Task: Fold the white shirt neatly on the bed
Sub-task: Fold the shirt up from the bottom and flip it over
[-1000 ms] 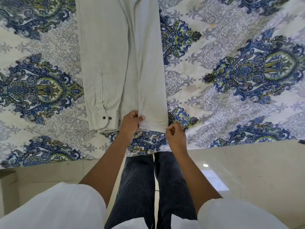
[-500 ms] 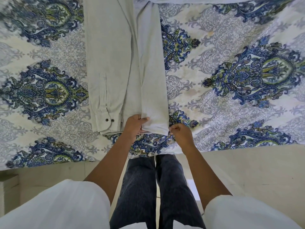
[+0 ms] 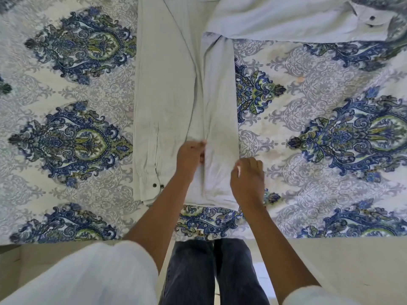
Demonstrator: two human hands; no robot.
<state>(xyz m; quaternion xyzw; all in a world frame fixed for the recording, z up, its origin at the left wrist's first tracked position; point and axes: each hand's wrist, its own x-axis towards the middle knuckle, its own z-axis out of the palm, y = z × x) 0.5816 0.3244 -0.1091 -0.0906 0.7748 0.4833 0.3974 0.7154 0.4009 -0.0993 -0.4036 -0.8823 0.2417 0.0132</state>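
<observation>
Pinching soft, light white shirt [image 3: 176,95], laid half-folded lengthwise on bed [image 3: 330,69], at its near end with left grip [image 3: 190,155] and right grip [image 3: 247,177]; likely floppy, best taken at hem corners.

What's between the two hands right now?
Head view: only a strip of the folded shirt, between the left hand and the right hand.

Bright, even daylight; hands motion-blurred; wide-angle edge distortion.
</observation>
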